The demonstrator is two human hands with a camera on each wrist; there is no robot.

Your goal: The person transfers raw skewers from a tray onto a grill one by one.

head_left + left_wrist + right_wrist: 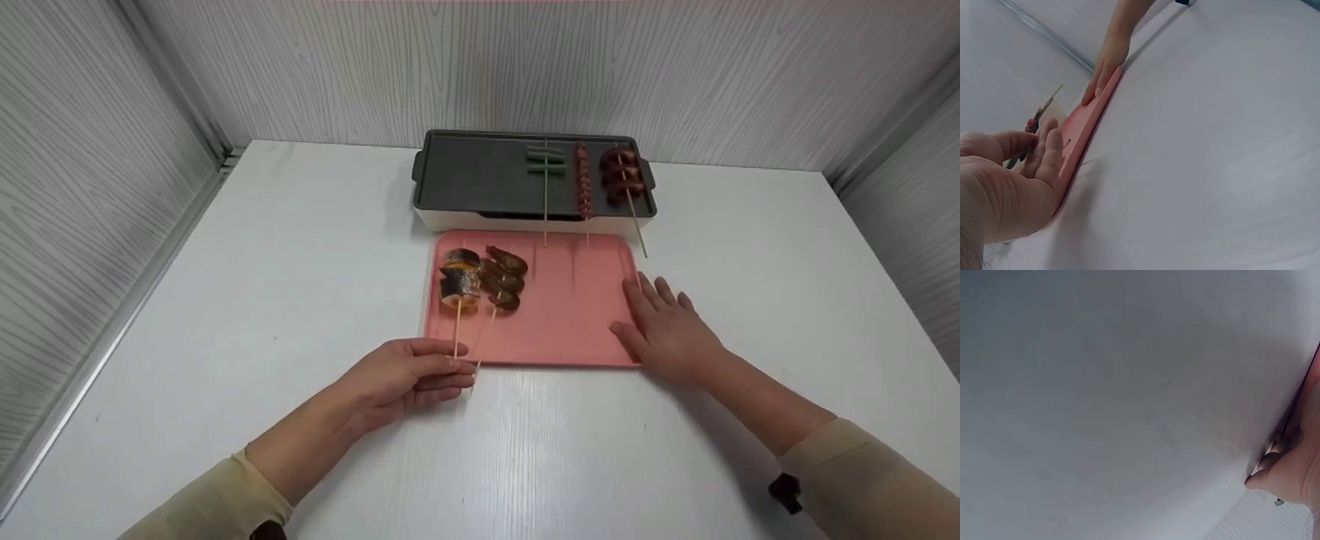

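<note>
In the head view my left hand [420, 379] pinches the wooden stick of a skewer with black-and-white, orange-edged chunks [460, 285], held over the left part of a pink tray [570, 315]. Right beside it is a second skewer with brown, shrimp-like pieces [502, 277]; its stick passes close by my left fingertips, and I cannot tell whether they touch it. My right hand [671, 334] rests with straight fingers along the tray's right edge, thumb over the rim. The left wrist view shows the left thumb and fingers [1053, 154] meeting around the stick, the chunks mostly hidden.
Behind the tray stands a dark grill plate [472, 172] on a white base. On its right half lie a green vegetable skewer [546, 161], a thin red skewer [583, 180] and a reddish-brown skewer [622, 176], their sticks jutting over the front. Pale panels [480, 67] enclose the white table [315, 247].
</note>
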